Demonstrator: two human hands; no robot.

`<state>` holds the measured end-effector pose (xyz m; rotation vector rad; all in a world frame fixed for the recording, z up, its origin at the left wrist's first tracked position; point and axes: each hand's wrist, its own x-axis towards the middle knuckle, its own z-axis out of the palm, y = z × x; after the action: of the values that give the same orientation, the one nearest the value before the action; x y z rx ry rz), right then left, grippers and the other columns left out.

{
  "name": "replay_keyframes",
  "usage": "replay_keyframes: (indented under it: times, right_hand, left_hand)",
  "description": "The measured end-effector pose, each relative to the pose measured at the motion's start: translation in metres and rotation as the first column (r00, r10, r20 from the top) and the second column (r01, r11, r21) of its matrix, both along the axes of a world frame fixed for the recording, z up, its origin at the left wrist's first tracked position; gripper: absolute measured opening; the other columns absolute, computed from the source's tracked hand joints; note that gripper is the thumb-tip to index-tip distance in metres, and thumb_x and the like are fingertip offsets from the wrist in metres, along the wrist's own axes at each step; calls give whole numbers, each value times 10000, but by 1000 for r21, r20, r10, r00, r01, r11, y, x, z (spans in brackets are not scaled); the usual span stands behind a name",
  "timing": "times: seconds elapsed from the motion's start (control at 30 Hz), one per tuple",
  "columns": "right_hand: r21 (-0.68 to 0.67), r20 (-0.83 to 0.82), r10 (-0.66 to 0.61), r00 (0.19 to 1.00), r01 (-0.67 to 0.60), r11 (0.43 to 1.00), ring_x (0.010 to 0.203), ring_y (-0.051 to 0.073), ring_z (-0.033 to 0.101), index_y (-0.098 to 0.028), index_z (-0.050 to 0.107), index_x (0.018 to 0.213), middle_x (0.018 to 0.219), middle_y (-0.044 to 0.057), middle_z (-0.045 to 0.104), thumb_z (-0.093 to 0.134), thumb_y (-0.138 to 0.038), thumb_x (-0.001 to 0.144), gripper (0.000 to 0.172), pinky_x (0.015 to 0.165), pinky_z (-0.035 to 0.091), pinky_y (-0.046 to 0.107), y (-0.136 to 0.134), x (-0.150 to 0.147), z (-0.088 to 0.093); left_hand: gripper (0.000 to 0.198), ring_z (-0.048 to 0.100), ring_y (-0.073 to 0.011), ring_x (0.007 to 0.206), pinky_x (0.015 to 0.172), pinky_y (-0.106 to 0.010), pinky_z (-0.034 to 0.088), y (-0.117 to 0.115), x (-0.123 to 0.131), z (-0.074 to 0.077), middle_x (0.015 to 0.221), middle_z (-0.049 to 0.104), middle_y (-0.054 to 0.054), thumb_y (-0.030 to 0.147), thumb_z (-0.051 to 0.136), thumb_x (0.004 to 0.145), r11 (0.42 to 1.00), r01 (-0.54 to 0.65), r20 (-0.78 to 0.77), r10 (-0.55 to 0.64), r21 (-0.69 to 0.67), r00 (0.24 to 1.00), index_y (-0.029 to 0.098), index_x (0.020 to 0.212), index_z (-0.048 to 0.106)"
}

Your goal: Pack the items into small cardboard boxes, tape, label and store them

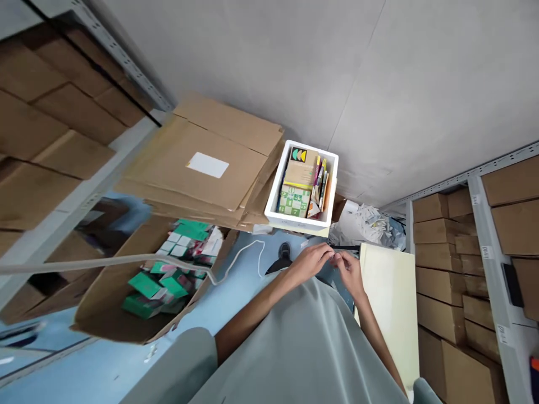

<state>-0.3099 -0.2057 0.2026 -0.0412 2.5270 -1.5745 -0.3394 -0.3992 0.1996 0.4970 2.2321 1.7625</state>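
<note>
1. Grey wall (269,62) backs the area; blue floor (241,306) shows below. Shelves of brown cartons (438,264) line the right side, with further stacked cartons (54,106) at left.
2. Cream worktop (387,303) sits at the right; the right forearm lies across its left edge, as seen from above.
3. Left hand (312,260) and right hand (348,271): raised in front of the grey shirt (311,342), just off the far left corner of the worktop. Fingers are bent, fingertips meeting. Whether either grips anything cannot be told; any item between them is too small to make out.
4. White bin (295,223): nearest container to the hands, beyond the worktop's far left corner. A tan box (301,173) occupies its far left corner, a green checked box (293,201) its near left corner; slim packets (320,188) stand along its right edge.
5. Flattened cardboard (210,140) is stacked just beside the bin's left edge.
6. Open carton (105,314), near left: holds green and white boxes (174,283); a white cable (126,260) crosses over it.
</note>
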Motion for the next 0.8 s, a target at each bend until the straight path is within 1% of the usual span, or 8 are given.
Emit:
replay_keyframes:
  times: [0.1, 0.2, 0.37, 0.47, 0.6, 0.67, 0.73, 0.8]
  right_hand:
    - [90, -57, -72, 996, 77, 993, 820, 220, 716, -237, 783, 848, 870, 70, 766, 538, -555, 1073, 460, 688, 586, 294, -17, -27, 13]
    - [121, -64, -123, 990, 130, 984, 867, 223, 740, -229, 827, 949, 963, 87, 788, 585, -505, 1046, 379, 677, 595, 286, -26, -52, 23]
    - [122, -28, -198, 980, 199, 972, 857, 233, 783, -205, 837, 1097, 984, 97, 808, 608, -442, 1012, 341, 711, 625, 315, -6, -100, 20]
    - [164, -69, -238, 969, 246, 955, 870, 243, 791, -191, 823, 1150, 1042, 114, 820, 596, -463, 1003, 383, 750, 638, 348, 23, -132, 13]
    - [261, -121, -269, 955, 292, 920, 868, 262, 782, -192, 810, 922, 945, 118, 825, 582, -569, 1033, 454, 788, 635, 365, 51, -168, 5]
    - [266, -110, -224, 968, 246, 932, 875, 263, 781, -199, 799, 905, 910, 108, 824, 557, -584, 1057, 479, 814, 631, 363, 52, -182, -2]
    - [236, -81, -126, 989, 142, 961, 907, 257, 786, -205, 808, 1017, 977, 103, 835, 546, -547, 1074, 435, 835, 628, 350, 43, -193, -12]
    - [211, -51, -4, 999, 15, 977, 930, 247, 791, -216, 807, 1104, 1065, 99, 838, 543, -493, 1085, 382, 850, 622, 337, 28, -202, -25]
  left_hand:
    - [228, 705, -222, 907, 903, -327, 552, -10, -37, -2, 949, 779, -43, 376, 582, 1038, 999, -21, 56, 19, 25, 998, 250, 945, 748]
    - [182, 729, -222, 890, 855, -327, 582, -13, -66, -6, 940, 794, -40, 407, 686, 976, 991, -112, 145, 101, 69, 984, 237, 979, 751]
    - [291, 755, -223, 885, 724, -304, 612, -14, -106, -20, 1018, 807, -70, 447, 622, 1002, 951, -283, 282, 240, 123, 929, 206, 1101, 751]
    - [290, 770, -239, 942, 770, -317, 615, -21, -124, -32, 1069, 819, -83, 411, 613, 1006, 941, -336, 276, 314, 32, 908, 200, 1141, 757]
    - [295, 773, -243, 992, 833, -323, 599, -29, -142, -46, 1156, 824, -83, 393, 609, 1014, 911, -393, 223, 412, -123, 884, 205, 1183, 763]
    - [287, 773, -249, 1016, 849, -324, 583, -26, -150, -52, 1198, 822, -87, 374, 597, 1025, 892, -397, 178, 436, -217, 882, 211, 1185, 771]
    - [268, 775, -260, 997, 847, -329, 562, -17, -160, -57, 1174, 831, -94, 355, 598, 1032, 871, -350, 138, 416, -344, 899, 218, 1166, 786]
    - [251, 775, -287, 957, 840, -348, 541, -4, -170, -62, 1095, 839, -118, 367, 623, 1032, 820, -283, 109, 382, -497, 918, 210, 1109, 803]
